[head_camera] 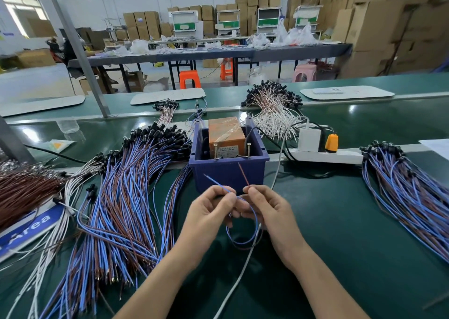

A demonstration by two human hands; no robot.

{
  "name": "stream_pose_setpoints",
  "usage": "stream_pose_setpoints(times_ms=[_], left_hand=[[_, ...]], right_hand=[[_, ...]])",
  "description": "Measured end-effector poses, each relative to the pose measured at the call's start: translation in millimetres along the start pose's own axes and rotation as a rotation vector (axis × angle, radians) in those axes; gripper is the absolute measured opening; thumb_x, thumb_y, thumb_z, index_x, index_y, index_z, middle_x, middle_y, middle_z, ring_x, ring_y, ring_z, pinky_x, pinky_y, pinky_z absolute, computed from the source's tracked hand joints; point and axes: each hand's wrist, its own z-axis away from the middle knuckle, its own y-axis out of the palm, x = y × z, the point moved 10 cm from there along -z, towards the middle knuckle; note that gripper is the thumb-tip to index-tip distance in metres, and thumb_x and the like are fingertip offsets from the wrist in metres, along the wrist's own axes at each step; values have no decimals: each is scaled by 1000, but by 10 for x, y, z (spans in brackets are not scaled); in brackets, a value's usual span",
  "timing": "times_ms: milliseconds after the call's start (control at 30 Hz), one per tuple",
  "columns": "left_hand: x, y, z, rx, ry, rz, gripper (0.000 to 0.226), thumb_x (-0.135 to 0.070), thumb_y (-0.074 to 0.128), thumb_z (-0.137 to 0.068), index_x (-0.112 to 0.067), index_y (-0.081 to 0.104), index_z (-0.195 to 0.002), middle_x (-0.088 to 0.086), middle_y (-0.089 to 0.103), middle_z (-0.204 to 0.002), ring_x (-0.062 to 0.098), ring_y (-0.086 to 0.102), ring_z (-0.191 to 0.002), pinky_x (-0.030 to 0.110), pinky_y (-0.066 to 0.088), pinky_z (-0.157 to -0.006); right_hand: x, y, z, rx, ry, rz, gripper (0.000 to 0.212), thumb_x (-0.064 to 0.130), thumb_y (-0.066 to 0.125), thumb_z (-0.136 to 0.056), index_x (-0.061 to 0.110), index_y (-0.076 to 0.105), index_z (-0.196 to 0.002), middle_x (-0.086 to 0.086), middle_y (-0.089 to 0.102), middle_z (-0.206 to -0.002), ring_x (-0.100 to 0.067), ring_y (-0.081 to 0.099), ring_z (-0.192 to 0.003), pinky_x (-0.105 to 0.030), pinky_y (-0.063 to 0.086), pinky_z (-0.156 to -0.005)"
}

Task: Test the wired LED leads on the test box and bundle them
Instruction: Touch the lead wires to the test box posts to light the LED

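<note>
Nearest, my left hand (209,212) pinches the blue wire (217,183), my right hand (269,209) the brown wire (243,174), before the test box (228,173); likely light, springy, best gripped near tips.

This is a factory assembly hall. The test box (255,173) stands on a long green belt-like counter (340,221). Heaps of wired leads (126,197) lie left, right and behind the box, and a power strip (325,156) lies just to its right. Far behind the box, across an open floor, runs a long table (218,53) strewn with plastic bags (298,35), with plastic stools (190,78) beneath it. Beyond the table, brown cartons (374,27) are stacked high along the wall.
</note>
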Motion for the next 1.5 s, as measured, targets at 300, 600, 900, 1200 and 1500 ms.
stream_pose_setpoints(times_ms=[300,600,900,1200,1500], left_hand=[[35,59,50,-42,117,-391,11,-15,67,-97,-21,69,-87,-2,72,-81,12,65,-74,19,51,-72],[217,280,111,206,132,-790,36,-61,39,-97,-40,61,-117,-21,69,-104,2,60,-107,16,40,-94],[172,573,213,419,404,-1051,29,-50,52,-100,-32,75,-102,-23,58,-88,-4,47,-91,21,31,-96],[-183,1002,217,275,841,-1305,34,-40,47,-99,-25,77,-95,-10,61,-86,15,52,-80,30,40,-76],[-1278,2272,-200,-39,1154,-1101,15,-21,66,-98,-14,77,-103,-3,77,-83,16,74,-70,32,58,-60]], right_hand=[[-144,-28,3,60,143,48,20,26,56,-103,26,74,-94,-3,67,-77,-14,57,-51,-29,52,-49],[-89,-262,-39,-41,110,-140,27,27,52,-105,25,78,-107,7,33,-61,-6,23,-44,-19,23,-37],[315,-946,87,-279,-60,-517,18,27,57,-95,17,69,-103,5,43,-60,-8,38,-44,-22,41,-44],[752,-1753,682,-584,-231,-367,10,17,48,-106,18,58,-103,0,77,-96,-15,74,-77,-24,60,-69],[1384,-2461,1384,-931,-450,-401,11,27,54,-105,24,59,-96,9,65,-81,-7,63,-65,-26,61,-66]])
